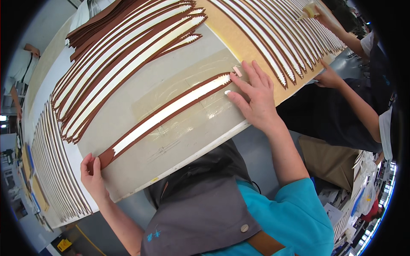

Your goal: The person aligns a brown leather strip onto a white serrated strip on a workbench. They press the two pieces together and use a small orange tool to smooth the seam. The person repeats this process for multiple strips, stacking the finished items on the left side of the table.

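A long brown strip (168, 112) with a white band down its middle lies slantwise on the grey work board (171, 155). At its near left end, my left hand (93, 176) grips the plain brown tip, thumb on top and fingers curled at the edge. Over the far right end is my right hand (256, 98), fingers stretched and apart, the index fingertip at the strip's notched white tip and the thumb just below it. A small pale pink piece (237, 71) lies beside that index finger.
Similar strips (132, 64) are heaped beyond the board, with plain brown strips (98, 25) behind. More lie in rows at left (60, 170) and on a tan board (256, 38) at right. A co-worker's hand (322, 17) there holds a nozzle bottle (308, 12); another hand (329, 77) touches the board's edge.
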`<move>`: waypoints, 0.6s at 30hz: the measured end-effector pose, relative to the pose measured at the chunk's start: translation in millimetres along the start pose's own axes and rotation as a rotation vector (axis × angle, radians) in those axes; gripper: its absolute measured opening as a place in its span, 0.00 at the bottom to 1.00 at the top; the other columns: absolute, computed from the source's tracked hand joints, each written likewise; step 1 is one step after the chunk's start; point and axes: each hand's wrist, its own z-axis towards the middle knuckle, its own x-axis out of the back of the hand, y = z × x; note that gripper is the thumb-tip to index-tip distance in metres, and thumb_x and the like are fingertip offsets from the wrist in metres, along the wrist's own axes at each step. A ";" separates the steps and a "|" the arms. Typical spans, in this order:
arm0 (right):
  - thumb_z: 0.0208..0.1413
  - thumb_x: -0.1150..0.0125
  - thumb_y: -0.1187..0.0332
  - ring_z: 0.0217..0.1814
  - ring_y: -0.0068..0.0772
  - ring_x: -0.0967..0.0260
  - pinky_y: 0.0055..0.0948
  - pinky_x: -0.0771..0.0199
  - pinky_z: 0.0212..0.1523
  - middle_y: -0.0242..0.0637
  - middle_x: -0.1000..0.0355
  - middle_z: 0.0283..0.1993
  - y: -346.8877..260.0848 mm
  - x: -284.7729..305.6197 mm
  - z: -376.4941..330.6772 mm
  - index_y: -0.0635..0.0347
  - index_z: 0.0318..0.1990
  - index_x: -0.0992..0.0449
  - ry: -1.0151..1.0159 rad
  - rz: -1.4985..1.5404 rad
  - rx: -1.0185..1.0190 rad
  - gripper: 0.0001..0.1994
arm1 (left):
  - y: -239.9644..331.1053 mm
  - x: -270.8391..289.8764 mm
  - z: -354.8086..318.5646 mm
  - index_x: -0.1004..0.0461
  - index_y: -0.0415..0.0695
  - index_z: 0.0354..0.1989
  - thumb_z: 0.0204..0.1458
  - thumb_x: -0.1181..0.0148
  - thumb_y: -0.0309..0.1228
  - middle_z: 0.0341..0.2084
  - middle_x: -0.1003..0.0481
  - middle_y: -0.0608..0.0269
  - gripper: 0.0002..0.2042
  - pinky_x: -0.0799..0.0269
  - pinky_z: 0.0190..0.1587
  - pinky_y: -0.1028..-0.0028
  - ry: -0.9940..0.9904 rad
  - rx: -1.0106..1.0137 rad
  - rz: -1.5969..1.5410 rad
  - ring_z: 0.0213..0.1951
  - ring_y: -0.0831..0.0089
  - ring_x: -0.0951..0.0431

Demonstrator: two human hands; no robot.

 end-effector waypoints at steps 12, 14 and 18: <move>0.61 0.31 0.51 0.81 0.57 0.49 0.52 0.53 0.77 0.52 0.37 0.75 0.8 -1.5 -1.9 0.50 0.61 0.18 0.013 -0.015 -0.015 0.23 | 113.4 -122.8 -19.9 0.17 0.41 0.49 0.61 0.38 0.21 0.51 0.18 0.56 0.10 0.24 0.55 0.65 -0.353 -0.749 0.200 0.52 0.60 0.20; 0.61 0.31 0.52 0.82 0.57 0.49 0.52 0.53 0.77 0.52 0.37 0.75 1.8 0.8 -2.2 0.49 0.61 0.17 0.019 -0.018 -0.020 0.23 | 134.1 -162.0 -24.9 0.17 0.41 0.49 0.59 0.37 0.21 0.50 0.18 0.57 0.11 0.24 0.56 0.63 -0.479 -0.862 0.168 0.52 0.58 0.20; 0.61 0.31 0.52 0.82 0.57 0.49 0.52 0.53 0.77 0.53 0.37 0.75 0.0 -2.5 1.0 0.49 0.61 0.18 0.014 -0.006 -0.011 0.23 | 137.1 -206.8 -30.1 0.17 0.39 0.51 0.57 0.37 0.20 0.54 0.19 0.59 0.13 0.26 0.57 0.63 -0.543 -0.979 0.202 0.54 0.55 0.23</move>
